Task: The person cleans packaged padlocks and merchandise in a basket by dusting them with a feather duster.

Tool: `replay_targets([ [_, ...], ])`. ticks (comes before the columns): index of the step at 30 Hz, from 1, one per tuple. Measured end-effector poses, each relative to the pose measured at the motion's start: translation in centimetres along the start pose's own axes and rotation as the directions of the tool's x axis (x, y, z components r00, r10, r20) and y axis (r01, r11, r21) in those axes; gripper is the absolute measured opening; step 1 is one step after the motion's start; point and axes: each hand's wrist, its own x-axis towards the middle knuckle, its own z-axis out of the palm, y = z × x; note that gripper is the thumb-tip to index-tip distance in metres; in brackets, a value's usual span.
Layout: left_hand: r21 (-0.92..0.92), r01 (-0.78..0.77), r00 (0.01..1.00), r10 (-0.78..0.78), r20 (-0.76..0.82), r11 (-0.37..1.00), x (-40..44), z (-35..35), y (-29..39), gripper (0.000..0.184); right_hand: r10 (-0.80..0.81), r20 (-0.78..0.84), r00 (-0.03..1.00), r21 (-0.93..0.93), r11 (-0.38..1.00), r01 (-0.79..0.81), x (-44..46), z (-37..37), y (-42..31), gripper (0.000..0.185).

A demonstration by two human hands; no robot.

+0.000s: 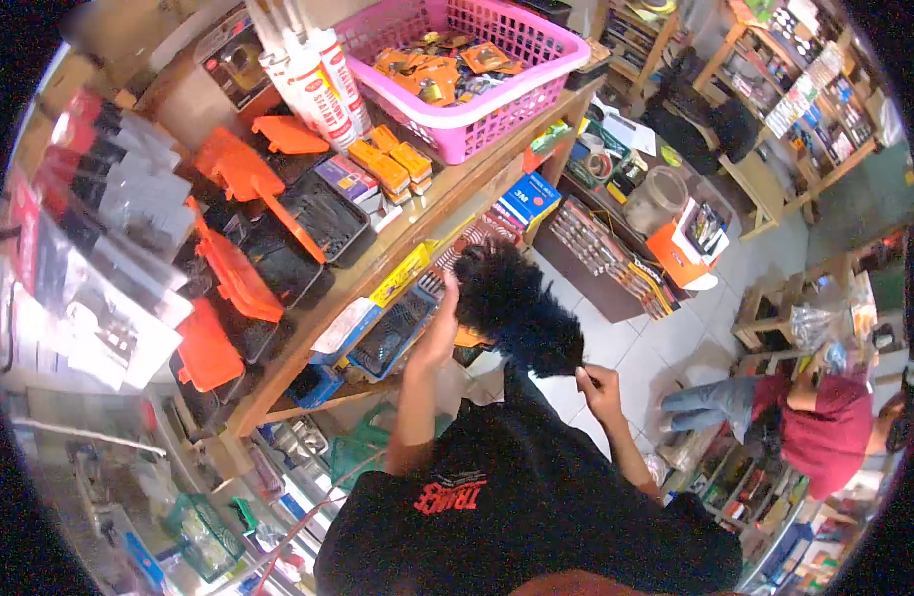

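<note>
A fluffy black feather duster (522, 308) is held in front of my chest, slanting from upper left to lower right. My right hand (601, 390) is closed around its lower right end, and any handle there is hidden by the fingers. At the duster's upper left side is my left hand (439, 323), raised with its fingers stretched along the feathers. Part of that hand is hidden behind them. Just beyond my left hand is a wooden shelf (382, 273), with a blue tray (385, 333) on its lower level.
On the shelf top stand a pink basket (467, 129) of small packets, white sealant tubes (313, 89), orange boxes (389, 159) and black cases with orange lids (238, 263). A low display (606, 248) is ahead. A person in a red shirt (825, 432) is at right.
</note>
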Motion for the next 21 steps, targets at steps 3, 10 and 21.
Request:
replay_targets([
  [3,-0.167,0.133,0.991,-0.137,-0.012,0.977,-0.9,0.8,2.1,0.067,0.047,-0.009,0.999,0.075,0.996,-0.046,-1.0,-0.1,1.0,0.040],
  [10,-0.457,0.007,0.975,0.095,0.201,0.889,2.3,1.0,4.5,0.060,0.199,-0.017,0.980,0.405,0.897,-0.175,-1.1,0.3,-1.0,0.042],
  [21,-0.666,0.099,0.930,0.169,0.326,0.739,6.3,4.2,11.8,0.096,0.018,-0.058,0.998,0.206,0.978,-0.006,0.9,0.7,-5.6,0.042],
])
